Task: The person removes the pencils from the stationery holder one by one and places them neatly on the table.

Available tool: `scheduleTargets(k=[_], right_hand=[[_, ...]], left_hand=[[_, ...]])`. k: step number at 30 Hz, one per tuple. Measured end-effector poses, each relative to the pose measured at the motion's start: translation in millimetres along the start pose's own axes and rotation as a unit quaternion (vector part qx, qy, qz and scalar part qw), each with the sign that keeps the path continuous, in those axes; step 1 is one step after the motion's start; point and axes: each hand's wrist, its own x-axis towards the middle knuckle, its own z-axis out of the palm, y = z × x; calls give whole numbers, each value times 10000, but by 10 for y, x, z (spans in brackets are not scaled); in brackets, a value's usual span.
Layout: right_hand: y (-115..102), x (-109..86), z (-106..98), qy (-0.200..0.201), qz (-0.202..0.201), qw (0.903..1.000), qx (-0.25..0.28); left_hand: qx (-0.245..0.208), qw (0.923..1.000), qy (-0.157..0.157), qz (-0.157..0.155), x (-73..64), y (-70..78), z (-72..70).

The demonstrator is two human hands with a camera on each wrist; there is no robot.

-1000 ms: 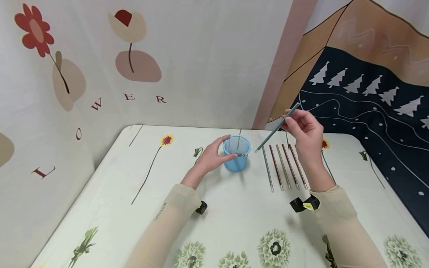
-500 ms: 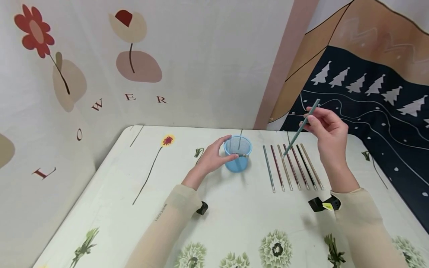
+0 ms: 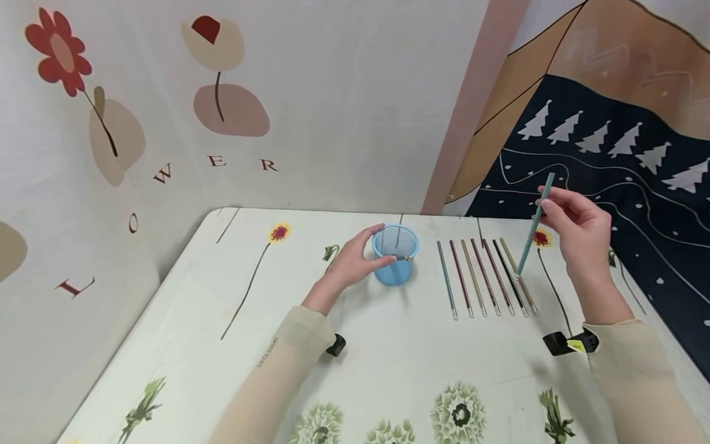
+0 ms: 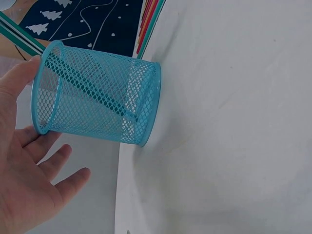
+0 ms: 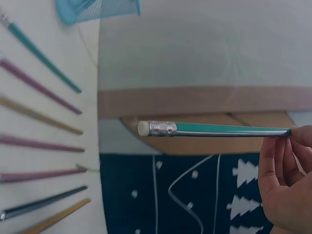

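Note:
My left hand point(image 3: 355, 259) grips the rim of a light blue mesh pencil cup point(image 3: 395, 274), which stands upright on the table. In the left wrist view, thumb and index finger sit on opposite sides of the cup's rim, while the other fingers spread free. At least one green pencil point(image 4: 22, 34) leans inside that cup. Held up by my right hand point(image 3: 582, 228), another green pencil point(image 5: 219, 129) is pinched near its end, its white eraser pointing down. It hovers over the right end of a row of pencils point(image 3: 477, 277) in green, dark red, gold and black.
The table point(image 3: 344, 382) has a white flower-print cover. A pale printed cloth point(image 3: 344, 111) hangs behind it, and a dark tree-patterned cloth point(image 3: 599, 166) hangs at the right. Wrist cameras point(image 3: 335, 345) are strapped on both sleeves.
The right hand has carried its green pencil rightward, from near the cup to above the row's right end, and the pencil is now more upright. The left hand stays on the cup.

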Motion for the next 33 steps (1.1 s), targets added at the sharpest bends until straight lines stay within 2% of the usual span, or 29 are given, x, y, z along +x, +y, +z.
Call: scheduleTargets(k=[6, 15, 26, 29, 33], right_hand=[[104, 42, -150, 59, 391, 9969, -676], [253, 98, -342, 0, 884, 9766, -1962], [533, 180, -499, -382, 1228, 9689, -2113], [744, 270, -600, -407, 1392, 9636, -2244], [1370, 504, -937, -426, 1343, 9583, -2486]], left_hand=[[17, 10000, -5, -16, 5, 4, 0], [71, 9999, 4, -80, 3, 10, 1], [101, 9999, -4, -100, -2, 17, -28], [93, 9999, -15, -112, -9, 26, -29], [108, 9999, -30, -110, -13, 33, -14]])
